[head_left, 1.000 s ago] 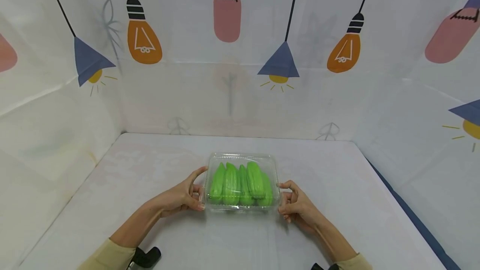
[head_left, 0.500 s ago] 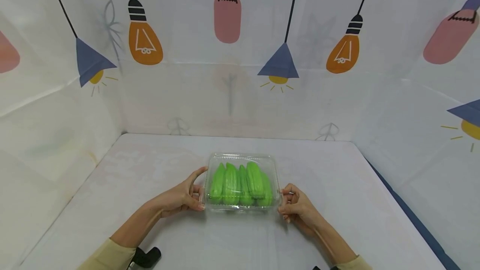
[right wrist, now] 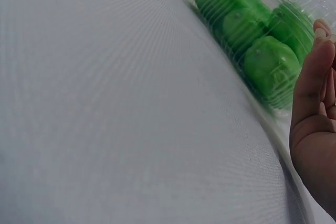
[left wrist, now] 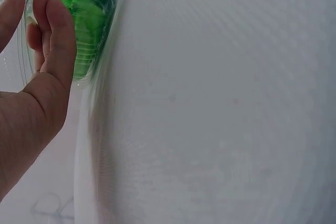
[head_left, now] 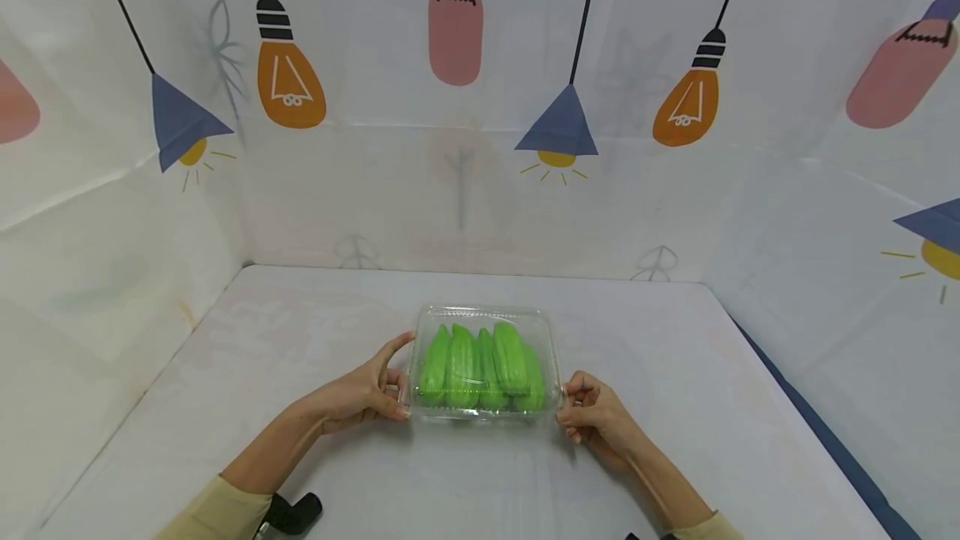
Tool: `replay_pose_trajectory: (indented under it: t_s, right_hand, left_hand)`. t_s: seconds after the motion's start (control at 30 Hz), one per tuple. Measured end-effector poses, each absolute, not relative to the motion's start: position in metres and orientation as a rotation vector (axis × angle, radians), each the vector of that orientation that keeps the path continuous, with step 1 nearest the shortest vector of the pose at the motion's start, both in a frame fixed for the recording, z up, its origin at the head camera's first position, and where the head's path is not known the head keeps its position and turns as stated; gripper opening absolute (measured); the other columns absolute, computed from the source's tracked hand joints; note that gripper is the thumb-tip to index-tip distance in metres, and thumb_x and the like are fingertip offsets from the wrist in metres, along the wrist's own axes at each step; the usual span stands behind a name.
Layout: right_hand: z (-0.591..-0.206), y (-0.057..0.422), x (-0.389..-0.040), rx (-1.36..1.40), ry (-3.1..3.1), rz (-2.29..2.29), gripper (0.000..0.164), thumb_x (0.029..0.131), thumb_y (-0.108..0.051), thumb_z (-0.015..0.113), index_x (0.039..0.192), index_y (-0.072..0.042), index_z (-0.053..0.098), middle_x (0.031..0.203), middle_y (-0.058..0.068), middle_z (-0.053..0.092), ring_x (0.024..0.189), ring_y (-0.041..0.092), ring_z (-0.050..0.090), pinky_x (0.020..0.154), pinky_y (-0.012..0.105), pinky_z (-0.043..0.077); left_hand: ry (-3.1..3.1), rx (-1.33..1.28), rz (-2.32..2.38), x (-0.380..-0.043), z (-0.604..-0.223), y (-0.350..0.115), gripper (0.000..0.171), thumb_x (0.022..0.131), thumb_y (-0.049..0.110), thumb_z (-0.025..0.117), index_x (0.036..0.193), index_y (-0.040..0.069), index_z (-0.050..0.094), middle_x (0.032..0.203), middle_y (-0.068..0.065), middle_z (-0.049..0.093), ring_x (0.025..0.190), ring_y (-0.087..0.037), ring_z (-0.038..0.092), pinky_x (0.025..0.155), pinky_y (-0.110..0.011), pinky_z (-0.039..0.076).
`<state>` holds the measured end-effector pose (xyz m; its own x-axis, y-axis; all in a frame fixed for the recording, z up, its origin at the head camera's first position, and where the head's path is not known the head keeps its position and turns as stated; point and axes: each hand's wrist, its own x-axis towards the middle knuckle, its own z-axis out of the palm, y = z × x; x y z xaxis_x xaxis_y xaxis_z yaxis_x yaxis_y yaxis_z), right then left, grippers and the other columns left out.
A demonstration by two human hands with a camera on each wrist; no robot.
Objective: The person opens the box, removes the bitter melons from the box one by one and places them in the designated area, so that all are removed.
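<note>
- Head view: A clear box (head_left: 483,317) of long green pieces (head_left: 510,359) lies flat on a white table (head_left: 480,482) between two hands, its long axis running 9 to 3 o'clock, the pieces inside roughly 12 to 6.
- Also from the head: The left hand (head_left: 371,390) holds the box's 9 o'clock end, thumb and forefinger set wide along the edge; the right hand (head_left: 597,415) pinches the near corner at 4 o'clock, thumb and forefinger close together. Both touch, so neither is nearer.
- Left wrist view: The box rises toward 12 o'clock, its end just beside the bent fingers, at their 2 o'clock; exact contact is hard to tell.
- Right wrist view: Fingertips gather at the box's edge, its body stretching away toward 10 o'clock; the frame cuts the hand, hiding the full grip.
</note>
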<state>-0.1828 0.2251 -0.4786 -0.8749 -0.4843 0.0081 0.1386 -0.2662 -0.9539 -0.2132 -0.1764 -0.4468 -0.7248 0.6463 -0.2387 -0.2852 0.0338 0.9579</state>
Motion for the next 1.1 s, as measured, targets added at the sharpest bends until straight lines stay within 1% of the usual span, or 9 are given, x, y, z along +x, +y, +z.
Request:
replay_pose_trajectory:
  t_s: [0.2, 0.43, 0.77, 0.97, 1.1]
  right_hand:
    - [-0.4777, 0.225, -0.1814, -0.388, 1.597, -2.191, 0.03, 0.084, 0.012, 0.06, 0.088, -0.017, 0.054, 0.082, -0.011, 0.06, 0.061, 0.001, 0.058, 0.053, 0.014, 0.05]
    - [-0.478, 0.2247, -0.1798, -0.455, 1.549, -2.237, 0.031, 0.084, 0.015, 0.058, 0.089, -0.015, 0.058, 0.089, -0.01, 0.061, 0.066, 0.002, 0.06, 0.055, 0.014, 0.051]
    - [-0.4809, 0.226, -0.1806, -0.536, 1.544, -2.247, 0.033, 0.087, 0.017, 0.056, 0.086, -0.014, 0.067, 0.086, -0.008, 0.064, 0.066, 0.003, 0.059, 0.056, 0.015, 0.05]
    - [-0.4811, 0.2259, -0.1807, -0.552, 1.573, -2.249, 0.034, 0.086, 0.016, 0.056, 0.081, -0.015, 0.066, 0.085, -0.008, 0.064, 0.066, 0.003, 0.06, 0.056, 0.015, 0.05]
    - [-0.4821, 0.2252, -0.1821, -0.581, 1.559, -2.243, 0.036, 0.087, 0.018, 0.054, 0.082, -0.015, 0.067, 0.086, -0.008, 0.065, 0.067, 0.003, 0.06, 0.057, 0.014, 0.05]
  left_hand:
    - [1.644, 0.378, 1.769, -0.2141, -0.4492, -0.1776, 0.121, 0.08, -0.007, 0.075, 0.158, 0.036, -0.007, 0.086, -0.001, 0.053, 0.078, -0.014, 0.058, 0.078, -0.031, 0.06]
    - [1.644, 0.376, 1.772, -0.2146, -0.4501, -0.1782, 0.121, 0.079, -0.007, 0.076, 0.158, 0.036, -0.006, 0.086, -0.002, 0.052, 0.078, -0.015, 0.059, 0.079, -0.032, 0.061]
    - [1.646, 0.385, 1.762, -0.2145, -0.4486, -0.1771, 0.121, 0.08, -0.007, 0.075, 0.158, 0.035, -0.007, 0.087, -0.001, 0.053, 0.08, -0.014, 0.059, 0.079, -0.031, 0.06]
    - [1.65, 0.37, 1.769, -0.2145, -0.4465, -0.1756, 0.12, 0.079, -0.007, 0.075, 0.158, 0.034, -0.005, 0.088, -0.002, 0.052, 0.081, -0.015, 0.061, 0.08, -0.032, 0.06]
    - [1.662, 0.363, 1.772, -0.2146, -0.4461, -0.1762, 0.119, 0.079, -0.007, 0.075, 0.159, 0.033, -0.004, 0.086, -0.002, 0.052, 0.08, -0.016, 0.061, 0.08, -0.032, 0.061]
